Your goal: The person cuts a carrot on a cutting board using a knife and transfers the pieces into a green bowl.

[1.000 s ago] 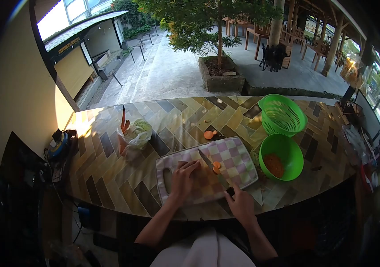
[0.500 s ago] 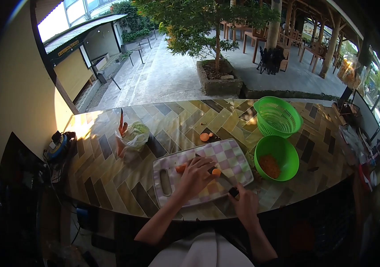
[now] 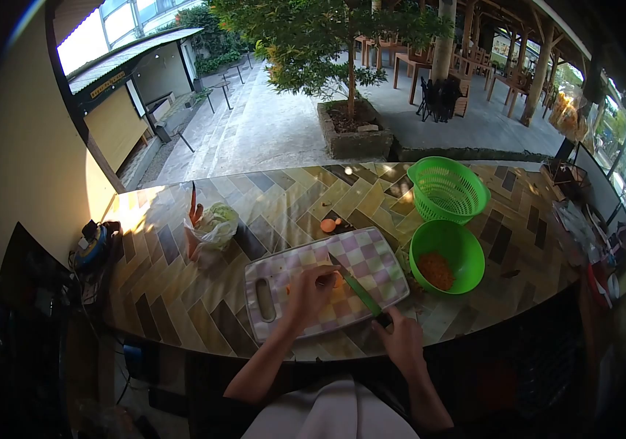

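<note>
My right hand (image 3: 401, 338) is closed on the dark handle of a knife (image 3: 360, 294), whose blade lies diagonally over the checkered cutting board (image 3: 297, 258). My left hand (image 3: 311, 294) is over the middle of the board, its fingers curled beside small orange carrot pieces (image 3: 338, 281); what it grips, if anything, is hidden. Close to the board's right end stands a green bowl (image 3: 470, 256) with shredded orange food in it. Just past the board's far edge lie some round orange pieces (image 3: 328, 225).
A green colander (image 3: 448, 186) stands behind the bowl. At the left of the patterned table (image 3: 159, 293) are a plastic bag with pale green vegetable (image 3: 218, 225) and whole carrots (image 3: 194, 223). Cables and a blue device (image 3: 90, 241) sit at the far left, bags (image 3: 576, 227) at the right.
My left hand has drawn back a little and curled its fingers. The knife has turned, and more of its blade now shows above the board. The view has shifted slightly.
</note>
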`<state>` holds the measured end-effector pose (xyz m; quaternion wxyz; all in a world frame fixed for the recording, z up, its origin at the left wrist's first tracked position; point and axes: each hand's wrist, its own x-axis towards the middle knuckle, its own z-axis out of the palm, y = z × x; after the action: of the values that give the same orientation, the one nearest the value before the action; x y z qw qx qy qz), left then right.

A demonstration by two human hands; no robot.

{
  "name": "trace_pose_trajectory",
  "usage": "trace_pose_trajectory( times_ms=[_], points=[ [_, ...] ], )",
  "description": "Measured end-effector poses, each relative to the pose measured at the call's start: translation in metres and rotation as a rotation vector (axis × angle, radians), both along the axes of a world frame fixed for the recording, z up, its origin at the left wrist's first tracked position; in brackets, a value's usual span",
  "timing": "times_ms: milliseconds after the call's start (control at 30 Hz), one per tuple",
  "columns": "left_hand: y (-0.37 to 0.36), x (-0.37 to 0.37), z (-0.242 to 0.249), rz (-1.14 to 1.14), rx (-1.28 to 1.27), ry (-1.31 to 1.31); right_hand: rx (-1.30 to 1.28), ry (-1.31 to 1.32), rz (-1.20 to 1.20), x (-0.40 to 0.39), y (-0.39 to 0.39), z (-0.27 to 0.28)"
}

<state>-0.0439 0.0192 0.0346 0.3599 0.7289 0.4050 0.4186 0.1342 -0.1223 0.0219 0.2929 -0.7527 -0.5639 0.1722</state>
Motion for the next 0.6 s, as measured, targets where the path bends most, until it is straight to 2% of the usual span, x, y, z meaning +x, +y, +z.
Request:
trace_pose_trajectory(
  times_ms=[33, 133, 233, 333, 433, 533, 600],
  points=[
    [0.000, -0.002, -0.007, 0.038, 0.006, -0.049, 0.003, 0.047, 0.006, 0.004, 0.000, -0.002],
    [-0.009, -0.008, -0.021, 0.021, -0.148, 0.027, 0.007, 0.296, 0.041, 0.011, -0.002, -0.005],
    [-0.017, -0.013, -0.023, 0.070, -0.079, 0.236, -0.194, 0.433, 0.061, 0.009, -0.007, 0.020],
    [-0.014, -0.017, -0.035, 0.130, 0.059, 0.290, -0.268, 0.437, 0.102, 0.001, -0.007, 0.024],
    [-0.016, -0.019, -0.035, 0.080, 0.171, 0.281, -0.149, 0.206, 0.163, -0.003, 0.002, 0.002],
    [-0.017, -0.020, -0.040, 0.043, 0.222, 0.323, -0.187, 0.141, 0.087, -0.008, 0.008, 0.016],
    [-0.014, -0.017, -0.042, 0.038, 0.114, 0.285, -0.125, 0.117, 0.092, -0.004, 0.008, 0.008]
  ],
)
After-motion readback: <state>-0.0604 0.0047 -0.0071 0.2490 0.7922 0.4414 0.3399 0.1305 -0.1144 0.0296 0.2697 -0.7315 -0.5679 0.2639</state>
